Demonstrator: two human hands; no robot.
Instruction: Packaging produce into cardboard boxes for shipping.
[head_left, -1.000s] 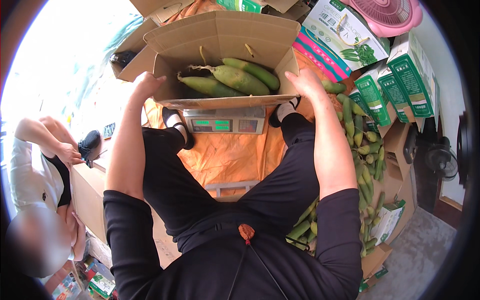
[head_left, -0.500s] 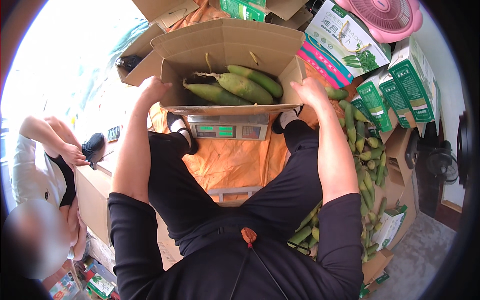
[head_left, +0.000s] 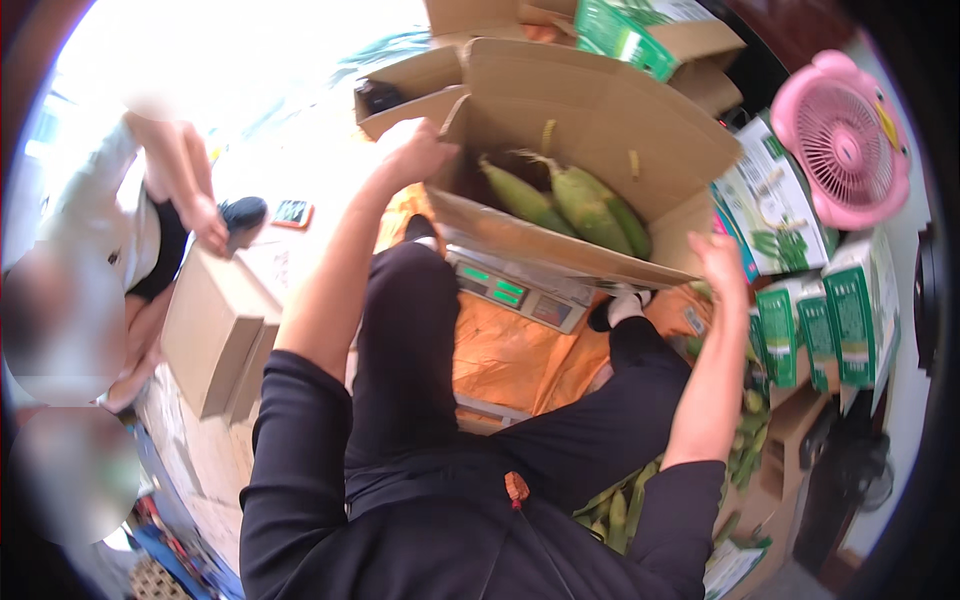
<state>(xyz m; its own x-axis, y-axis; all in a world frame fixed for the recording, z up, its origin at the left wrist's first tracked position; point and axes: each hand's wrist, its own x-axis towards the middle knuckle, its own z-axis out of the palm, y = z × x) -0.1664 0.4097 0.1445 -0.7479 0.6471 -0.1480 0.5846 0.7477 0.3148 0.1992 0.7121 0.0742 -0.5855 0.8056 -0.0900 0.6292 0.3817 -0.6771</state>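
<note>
An open cardboard box [head_left: 590, 95] holds several green radishes [head_left: 590, 208] lying side by side. My left hand [head_left: 412, 153] is closed on the box's left edge. At the opposite edge, my right hand [head_left: 718, 262] grips the right corner, its fingers partly blurred. Directly below the box is a digital scale [head_left: 545, 308] with lit green displays; the box covers its platform, so I cannot tell whether they touch. Yellow cord loops show on the box's back wall. Both my feet are on either side of the scale.
Loose radishes [head_left: 615, 510] are piled at my right, beside green-and-white cartons [head_left: 850, 320] and a pink fan [head_left: 845, 140]. On the left a person [head_left: 170, 190] sits near a phone [head_left: 292, 213] and brown boxes [head_left: 210, 330]. An orange sheet [head_left: 500, 350] covers the floor.
The whole view has swung, so the box, scale and my hands appear farther right and tilted. Both hands keep hold of the box, and the radishes stay inside.
</note>
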